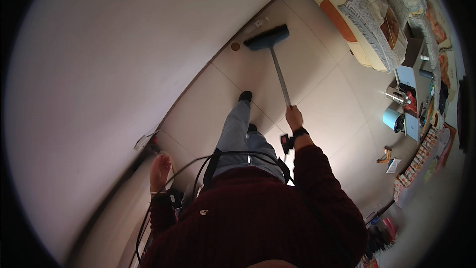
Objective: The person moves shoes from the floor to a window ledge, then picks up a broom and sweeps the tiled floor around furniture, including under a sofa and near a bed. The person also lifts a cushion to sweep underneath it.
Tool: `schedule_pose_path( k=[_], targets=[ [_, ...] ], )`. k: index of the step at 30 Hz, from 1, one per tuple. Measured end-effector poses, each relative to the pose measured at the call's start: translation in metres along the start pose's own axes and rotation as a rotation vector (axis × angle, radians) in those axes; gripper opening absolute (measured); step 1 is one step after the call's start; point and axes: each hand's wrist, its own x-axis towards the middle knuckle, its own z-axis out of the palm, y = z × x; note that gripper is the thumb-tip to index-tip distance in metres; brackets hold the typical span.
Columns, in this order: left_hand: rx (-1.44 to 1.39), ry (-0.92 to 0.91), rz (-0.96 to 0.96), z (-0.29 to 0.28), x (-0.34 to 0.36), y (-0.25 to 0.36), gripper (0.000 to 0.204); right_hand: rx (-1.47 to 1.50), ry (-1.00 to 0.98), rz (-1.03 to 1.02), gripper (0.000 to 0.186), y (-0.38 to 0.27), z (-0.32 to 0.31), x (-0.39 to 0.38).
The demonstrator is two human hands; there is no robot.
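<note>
My right hand is wrapped round the upper end of a broom's grey handle. The broom reaches away from me, its blue head and dark bristles resting on the tiled floor near the wall. Just left of the bristles lies a small round brown disc. Beyond the head, a small white item sits by the wall's foot. My left hand hangs at my left side, open, fingers loosely bent, with nothing visible in it. A dark device is strapped at my right wrist.
A pale wall runs along the left. At the far right stands a cream and orange sofa with grey frilled covers. A light blue bin and a small wooden stool-like object are at right. Black cables loop across my waist.
</note>
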Motion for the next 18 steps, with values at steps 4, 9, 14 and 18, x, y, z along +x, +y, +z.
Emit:
schedule_pose_path(
  k=[4, 9, 14, 18],
  targets=[
    [-0.023, -0.025, 0.0, 0.023, 0.013, 0.002, 0.016, -0.277, -0.077, -0.02, 0.029, 0.113, -0.05, -0.048],
    [-0.061, -0.061, -0.053, 0.032, 0.027, -0.004, 0.016, -0.205, -0.157, 0.132, 0.036, 0.17, -0.098, -0.103],
    [0.025, -0.022, -0.041, 0.05, 0.035, -0.003, 0.017, 0.421, -0.196, 0.329, 0.036, 0.147, -0.113, -0.096],
    [0.059, -0.098, 0.028, 0.063, 0.025, 0.0, 0.017, 0.579, -0.094, 0.147, 0.038, 0.083, -0.098, -0.009]
  ],
)
